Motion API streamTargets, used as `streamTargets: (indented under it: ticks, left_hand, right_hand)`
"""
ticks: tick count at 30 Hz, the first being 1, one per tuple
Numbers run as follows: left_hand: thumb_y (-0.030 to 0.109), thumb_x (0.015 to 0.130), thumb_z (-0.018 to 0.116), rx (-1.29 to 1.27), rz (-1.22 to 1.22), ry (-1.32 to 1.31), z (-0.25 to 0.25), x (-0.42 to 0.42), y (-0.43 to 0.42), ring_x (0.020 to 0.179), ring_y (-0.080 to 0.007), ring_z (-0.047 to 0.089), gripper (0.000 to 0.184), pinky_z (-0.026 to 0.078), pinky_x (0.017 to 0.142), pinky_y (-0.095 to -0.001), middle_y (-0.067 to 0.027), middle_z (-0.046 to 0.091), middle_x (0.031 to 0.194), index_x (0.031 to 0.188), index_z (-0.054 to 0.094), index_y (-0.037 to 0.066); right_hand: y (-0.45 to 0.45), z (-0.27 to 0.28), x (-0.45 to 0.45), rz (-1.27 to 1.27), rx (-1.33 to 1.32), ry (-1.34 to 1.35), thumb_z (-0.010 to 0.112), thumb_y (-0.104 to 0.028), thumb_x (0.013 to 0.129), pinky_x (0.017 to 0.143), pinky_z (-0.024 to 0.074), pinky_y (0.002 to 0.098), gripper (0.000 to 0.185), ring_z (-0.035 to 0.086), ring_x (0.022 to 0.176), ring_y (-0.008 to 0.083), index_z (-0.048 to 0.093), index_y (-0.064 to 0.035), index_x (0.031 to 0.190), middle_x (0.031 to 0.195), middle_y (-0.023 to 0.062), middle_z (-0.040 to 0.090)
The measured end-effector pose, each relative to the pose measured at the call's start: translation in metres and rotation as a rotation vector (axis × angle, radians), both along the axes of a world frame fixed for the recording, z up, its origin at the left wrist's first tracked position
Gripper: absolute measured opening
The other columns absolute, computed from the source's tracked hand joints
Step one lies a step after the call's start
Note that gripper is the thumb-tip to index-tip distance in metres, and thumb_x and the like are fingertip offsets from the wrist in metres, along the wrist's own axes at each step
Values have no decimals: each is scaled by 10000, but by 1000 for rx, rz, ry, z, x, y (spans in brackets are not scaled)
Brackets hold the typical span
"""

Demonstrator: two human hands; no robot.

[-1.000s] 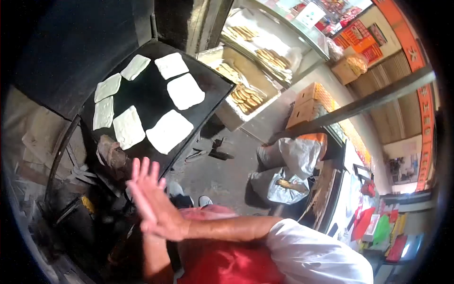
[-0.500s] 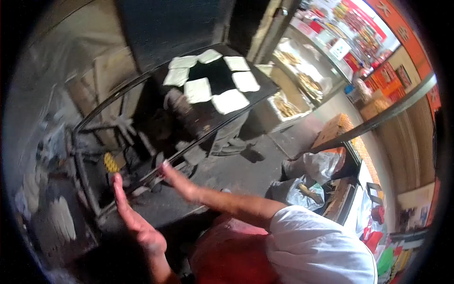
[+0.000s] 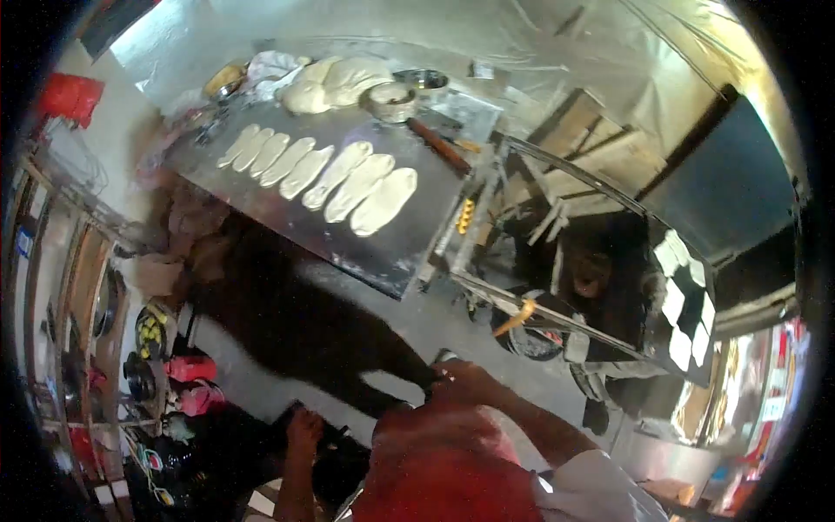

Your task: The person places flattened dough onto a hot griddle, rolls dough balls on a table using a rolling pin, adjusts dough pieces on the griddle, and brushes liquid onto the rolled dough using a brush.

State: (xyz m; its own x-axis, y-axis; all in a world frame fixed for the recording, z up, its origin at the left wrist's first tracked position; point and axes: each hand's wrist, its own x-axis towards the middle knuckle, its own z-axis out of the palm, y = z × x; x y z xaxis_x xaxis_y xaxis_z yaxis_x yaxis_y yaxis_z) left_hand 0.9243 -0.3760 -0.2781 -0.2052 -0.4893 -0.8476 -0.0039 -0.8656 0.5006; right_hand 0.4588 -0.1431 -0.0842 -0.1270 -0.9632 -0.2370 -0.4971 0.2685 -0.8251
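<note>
Low at the left, my left hand (image 3: 304, 430) hangs in shadow beside the red apron (image 3: 444, 465). Its fingers look curled in, and I see nothing in them. My right hand (image 3: 463, 383) is in front of the apron, above the floor; its fingers are blurred and partly hidden. Neither hand touches the table (image 3: 383, 261) beyond, where several long flat dough pieces (image 3: 385, 202) lie in a row. Behind them sit a large lump of dough (image 3: 357, 80), a round metal container (image 3: 391, 103) and a brown rolling pin (image 3: 439, 146).
A metal frame (image 3: 557, 315) joins the table to a dark griddle surface (image 3: 693, 300) carrying several pale flat sheets (image 3: 674, 300). An orange-handled object (image 3: 516, 318) leans near the frame. Shelves (image 3: 87, 322) and a pink container (image 3: 202, 398) stand at the left.
My view has swung left, from the griddle to the table with dough pieces. Both hands have dropped from raised and spread apart to low beside and in front of the apron.
</note>
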Motion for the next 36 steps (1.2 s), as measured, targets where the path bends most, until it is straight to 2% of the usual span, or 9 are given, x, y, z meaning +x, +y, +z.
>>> streamTargets:
  ticks: [5, 8, 10, 12, 16, 22, 26, 31, 36]
  left_hand:
    - [415, 931, 679, 101, 256, -100, -24, 22, 22, 1082, -274, 618, 465, 516, 861, -481, -81, 653, 1211, 1315, 599, 164]
    - [392, 943, 671, 96, 171, -125, -20, -11, 5, 1017, -253, 638, 435, 519, 814, -445, -77, 669, 1176, 1295, 606, 147]
    - [378, 950, 666, 44, 113, -154, -2, -41, -19, 974, -238, 650, 415, 521, 783, -421, -74, 679, 1152, 1283, 610, 136]
    - [363, 958, 661, -45, 51, -163, 13, -85, -60, 931, -224, 663, 395, 524, 752, -397, -72, 690, 1129, 1270, 614, 124]
    - [340, 970, 653, -200, -58, -168, 57, -176, -138, 866, -202, 683, 366, 527, 705, -361, -68, 706, 1094, 1250, 621, 107]
    - [471, 994, 592, -538, -537, -78, 150, -368, -282, 980, -168, 675, 447, 508, 803, -306, -41, 696, 1138, 1286, 601, 133]
    - [489, 990, 602, -493, -726, 93, 221, -505, -357, 987, -146, 673, 477, 508, 816, -297, -28, 695, 1148, 1290, 607, 118]
    - [452, 985, 615, -574, -817, 86, 229, -590, -472, 995, -161, 678, 468, 515, 817, -309, -51, 697, 1156, 1289, 603, 97]
    - [436, 1001, 579, -502, -627, 251, 179, -560, -651, 981, -186, 663, 432, 502, 814, -325, -44, 688, 1117, 1277, 594, 104]
  right_hand:
    - [-101, -55, -73, -296, -140, 220, 711, -297, 929, 886, 536, 432, 356, 681, 1000, 311, 689, -50, 1185, 1040, 165, 704]
    - [-178, -53, -118, -291, -161, -60, 694, -284, 940, 847, 540, 409, 305, 688, 966, 311, 703, -27, 1104, 987, 167, 717]
    - [-217, -59, -132, -200, -236, 266, 675, -256, 952, 808, 535, 402, 257, 688, 928, 300, 707, -19, 1046, 987, 163, 720]
    - [-259, -81, -154, -383, -358, -342, 663, -243, 963, 782, 537, 403, 235, 683, 903, 255, 693, -17, 1021, 914, 138, 713]
    - [-292, -122, -189, -460, -511, 122, 649, -226, 966, 823, 541, 395, 291, 647, 1033, 247, 612, -29, 1177, 1228, 154, 613]
    - [-299, -104, -211, -1045, -305, 419, 617, -245, 958, 981, 470, 490, 418, 551, 1203, 394, 569, -52, 1326, 1368, 194, 542]
    - [-296, -73, -201, -952, -201, 598, 577, -278, 972, 1007, 441, 515, 437, 541, 1208, 412, 562, -48, 1343, 1363, 186, 553]
    - [-301, -78, -219, -1054, -137, 646, 616, -373, 934, 1017, 425, 509, 561, 539, 1199, 435, 550, -37, 1379, 1355, 222, 553]
    - [-308, -78, -220, -1143, -242, 564, 569, -376, 960, 961, 453, 497, 524, 573, 1114, 415, 567, 11, 1314, 1244, 229, 599]
